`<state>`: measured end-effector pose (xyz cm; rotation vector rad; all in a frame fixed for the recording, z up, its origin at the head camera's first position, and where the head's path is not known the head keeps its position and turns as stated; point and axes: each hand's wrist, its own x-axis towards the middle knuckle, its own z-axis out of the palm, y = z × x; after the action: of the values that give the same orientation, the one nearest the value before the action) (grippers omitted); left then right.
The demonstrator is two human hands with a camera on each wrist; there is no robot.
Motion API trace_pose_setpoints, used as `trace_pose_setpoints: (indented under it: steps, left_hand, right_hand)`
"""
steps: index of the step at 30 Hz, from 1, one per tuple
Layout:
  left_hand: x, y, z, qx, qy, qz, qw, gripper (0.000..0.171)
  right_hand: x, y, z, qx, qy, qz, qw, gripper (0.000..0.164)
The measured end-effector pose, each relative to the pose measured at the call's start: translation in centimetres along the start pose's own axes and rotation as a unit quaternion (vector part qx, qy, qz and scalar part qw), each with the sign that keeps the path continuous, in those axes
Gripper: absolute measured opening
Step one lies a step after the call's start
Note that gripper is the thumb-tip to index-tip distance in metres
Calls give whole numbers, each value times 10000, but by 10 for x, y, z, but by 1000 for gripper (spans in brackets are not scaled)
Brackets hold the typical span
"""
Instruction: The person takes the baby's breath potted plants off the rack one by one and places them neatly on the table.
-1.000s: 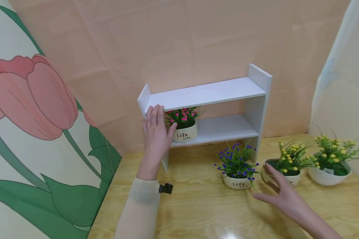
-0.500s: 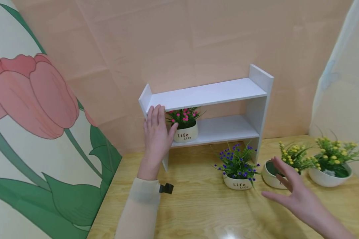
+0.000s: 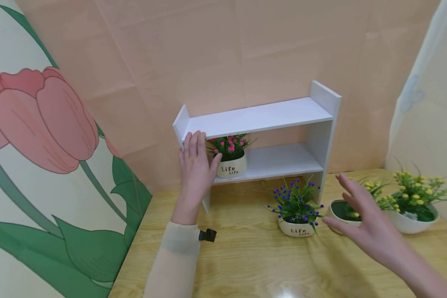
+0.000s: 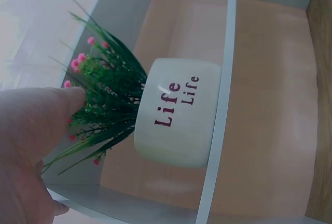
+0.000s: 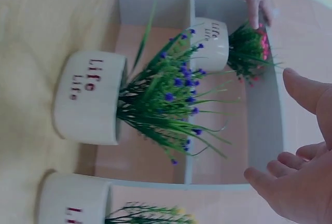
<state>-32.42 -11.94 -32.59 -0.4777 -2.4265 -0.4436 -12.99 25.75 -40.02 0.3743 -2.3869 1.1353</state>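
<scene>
My left hand (image 3: 195,169) rests on the left front corner of a white two-tier shelf (image 3: 260,116), fingers straight over the upper board. Beside its thumb, a potted plant with pink flowers (image 3: 231,163) sits on the lower board; the left wrist view shows its white "Life" pot (image 4: 179,112) close up. My right hand (image 3: 376,231) hovers with thumb and fingers spread, holding nothing. To its left on the table is a potted plant with purple flowers (image 3: 296,211). Behind the hand, a pot with yellow flowers (image 3: 344,210) is partly hidden.
Another yellow-flowered plant in a round white bowl (image 3: 411,221) stands at the far right of the wooden table (image 3: 242,260). A peach cloth backdrop (image 3: 223,54) hangs behind the shelf, and a panel with a printed tulip (image 3: 41,120) borders the left side.
My right hand has moved right and upward, away from the purple-flowered plant, and now covers more of the yellow-flowered pot. The left hand has stayed on the shelf corner.
</scene>
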Motion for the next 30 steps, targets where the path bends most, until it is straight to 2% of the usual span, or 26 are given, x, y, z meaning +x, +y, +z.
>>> trace_pose_setpoints:
  steps: [3,8,12,17,19,23,30]
  left_hand:
    - [0,0,0,24,-3,-11,10000,81]
    - [0,0,1,-5,31,11,10000,80]
    - [1,0,2,-16,45,22,10000,80]
    - [0,-1,2,-27,80,29,10000,80]
    - [0,-1,2,-26,81,24,10000,80]
    - [0,-1,2,25,64,12,10000,81]
    - [1,-1,2,-16,57,-1,10000,81]
  right_hand:
    - [11,-9,-1,-174,-2,-50,9998,120]
    - [28,-24,-2,-836,40,-234,9962,119]
    - [39,-32,-1,-1325,85,-479,9900,118]
    - [52,-35,2,-1621,227,-993,9815,118]
    - [58,-36,3,-1732,321,-1277,9760,114]
    - [70,-37,4,-2054,588,-1812,9599,94]
    - [94,-36,7,-2291,1038,-2798,9265,91]
